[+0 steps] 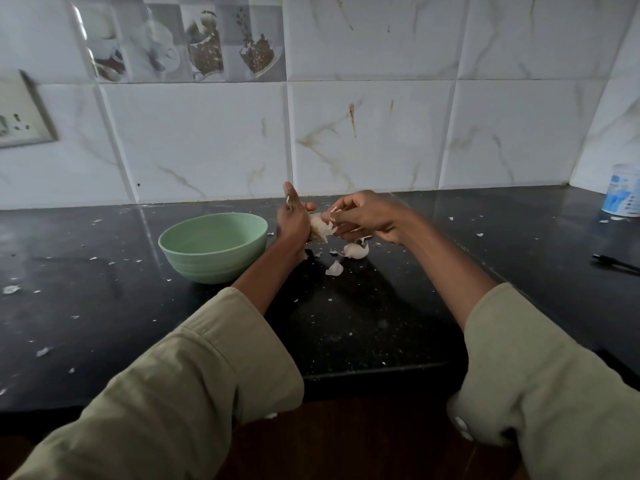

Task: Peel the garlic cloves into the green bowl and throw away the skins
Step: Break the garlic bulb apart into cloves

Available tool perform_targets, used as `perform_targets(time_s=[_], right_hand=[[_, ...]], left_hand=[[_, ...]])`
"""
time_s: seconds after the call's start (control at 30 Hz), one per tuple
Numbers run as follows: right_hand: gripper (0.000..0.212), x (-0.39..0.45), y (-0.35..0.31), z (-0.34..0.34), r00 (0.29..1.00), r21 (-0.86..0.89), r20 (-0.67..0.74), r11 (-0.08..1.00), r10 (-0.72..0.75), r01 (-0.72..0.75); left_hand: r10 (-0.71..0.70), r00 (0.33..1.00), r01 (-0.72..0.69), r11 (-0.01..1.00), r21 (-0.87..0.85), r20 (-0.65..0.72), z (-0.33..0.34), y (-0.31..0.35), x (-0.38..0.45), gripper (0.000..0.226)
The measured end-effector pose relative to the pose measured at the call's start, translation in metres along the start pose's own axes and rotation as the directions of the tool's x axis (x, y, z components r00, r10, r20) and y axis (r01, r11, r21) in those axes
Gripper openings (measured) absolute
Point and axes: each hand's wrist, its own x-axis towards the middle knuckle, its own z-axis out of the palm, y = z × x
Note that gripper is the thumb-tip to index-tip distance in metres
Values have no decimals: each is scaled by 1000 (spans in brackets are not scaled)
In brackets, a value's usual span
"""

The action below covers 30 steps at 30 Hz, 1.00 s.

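My left hand point(293, 220) holds a garlic bulb point(318, 227) above the black counter, just right of the green bowl point(207, 258). One left finger points up, and the thumb lies against the bulb. My right hand point(363, 216) pinches the bulb's papery skin with thumb and fingertips. The bowl stands upright and looks empty. A loose garlic piece point(356, 250) and a curl of skin point(334, 269) lie on the counter under my hands.
Small bits of skin are scattered over the counter point(104, 306). A white and blue tin point(623, 195) stands at the far right by the tiled wall. A dark pen-like object point(614, 263) lies near it. A wall socket point(20, 116) is at the left.
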Motion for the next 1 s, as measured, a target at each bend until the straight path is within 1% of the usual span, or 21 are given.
perform_targets(time_s=[0.07,0.17,0.23,0.3,0.37,0.47,0.6,0.7,0.8,0.93,1.0], right_hand=[[38,-1,0,0,999,14,-25,999,-36,36],[33,-3,-2,0,993,-1,-66,995,-97,97],[29,-4,-2,-1,987,-70,-90,989,-136,130],[23,-3,-2,-5,982,-139,-100,980,-158,143],[22,-3,-2,-11,981,-174,-117,976,-155,133],[33,-3,1,-17,973,-198,-186,975,-135,97],[24,-1,3,-23,952,-221,-272,972,-139,78],[19,1,6,-25,939,-215,-308,972,-155,90],[20,3,7,-25,942,-200,-295,974,-161,104],[29,2,5,-21,962,-179,-238,980,-134,93],[33,-1,3,-16,979,-190,-180,980,-98,63]], left_hand=[[-14,1000,14,999,-48,2,-1,2,-2,74],[-23,1000,23,998,-55,-1,-1,4,-3,72],[0,1000,0,1000,-11,-1,0,3,-1,70],[28,1000,-29,996,79,13,1,1,1,63],[47,997,-57,987,149,66,1,1,0,53],[62,986,-100,962,254,153,0,4,-7,45],[69,935,-161,957,243,348,-1,9,-17,46],[73,906,-193,947,255,416,0,6,-16,43],[85,907,-181,963,199,412,-1,3,-11,33],[133,941,-180,975,129,310,-1,3,-8,8],[145,952,-176,980,94,270,0,5,-8,4]])
